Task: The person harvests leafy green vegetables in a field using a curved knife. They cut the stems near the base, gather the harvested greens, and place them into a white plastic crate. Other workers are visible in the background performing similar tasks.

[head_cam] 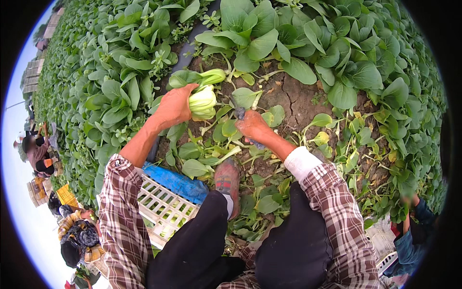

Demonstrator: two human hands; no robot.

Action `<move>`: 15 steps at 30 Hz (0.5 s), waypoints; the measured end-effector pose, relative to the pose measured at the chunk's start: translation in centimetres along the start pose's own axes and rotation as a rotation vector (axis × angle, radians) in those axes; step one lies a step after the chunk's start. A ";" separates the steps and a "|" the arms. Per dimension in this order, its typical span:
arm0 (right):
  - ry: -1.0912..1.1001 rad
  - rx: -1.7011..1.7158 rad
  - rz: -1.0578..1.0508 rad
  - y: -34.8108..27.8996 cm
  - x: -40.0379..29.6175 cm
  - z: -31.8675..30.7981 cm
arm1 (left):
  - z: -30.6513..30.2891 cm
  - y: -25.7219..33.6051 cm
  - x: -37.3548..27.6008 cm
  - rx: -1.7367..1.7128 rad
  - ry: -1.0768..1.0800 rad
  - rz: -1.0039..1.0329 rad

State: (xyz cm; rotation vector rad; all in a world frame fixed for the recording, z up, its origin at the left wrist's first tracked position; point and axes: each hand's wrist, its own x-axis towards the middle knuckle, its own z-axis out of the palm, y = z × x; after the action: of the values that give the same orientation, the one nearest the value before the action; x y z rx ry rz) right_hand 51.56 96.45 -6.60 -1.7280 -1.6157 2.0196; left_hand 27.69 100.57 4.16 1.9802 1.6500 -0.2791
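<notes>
My left hand [175, 104] is closed around heads of bok choy [202, 103], with their pale cut bases pointing right and the leaves partly hidden behind the hand. My right hand [254, 126] grips a tool with a dark, wrapped handle [239, 113]; its narrow blade seems to point up and left, and its exact kind is unclear. Just above the right hand, a loose bok choy leaf [246, 97] lies on the soil. Trimmed leaves [195, 168] lie around my shoe, below both hands.
A white plastic crate [164, 209] holding greens stands at lower left, with a blue plastic bundle [177, 182] along it. Bok choy plants [258, 32] grow ahead, beside cracked soil [288, 99]. Co-workers are at far left and lower right, where another pale crate [382, 240] stands.
</notes>
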 end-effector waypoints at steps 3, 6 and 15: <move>0.032 0.276 -0.129 -0.3 -3.5 -1.9 | -2.7 0.5 -3.4 -0.454 -0.044 0.000; 0.000 0.525 -0.223 -2.6 -6.9 -4.9 | -4.9 2.1 -7.8 -0.866 -0.130 -0.047; -0.360 0.918 -0.572 -13.4 -14.6 -6.4 | -9.1 7.7 -18.8 -1.122 0.013 0.017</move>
State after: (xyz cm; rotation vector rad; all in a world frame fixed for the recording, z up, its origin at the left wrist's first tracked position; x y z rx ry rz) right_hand 54.40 98.07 13.98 -0.5451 -0.8014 2.2437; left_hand 29.09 88.73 22.93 1.1132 1.3110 0.5639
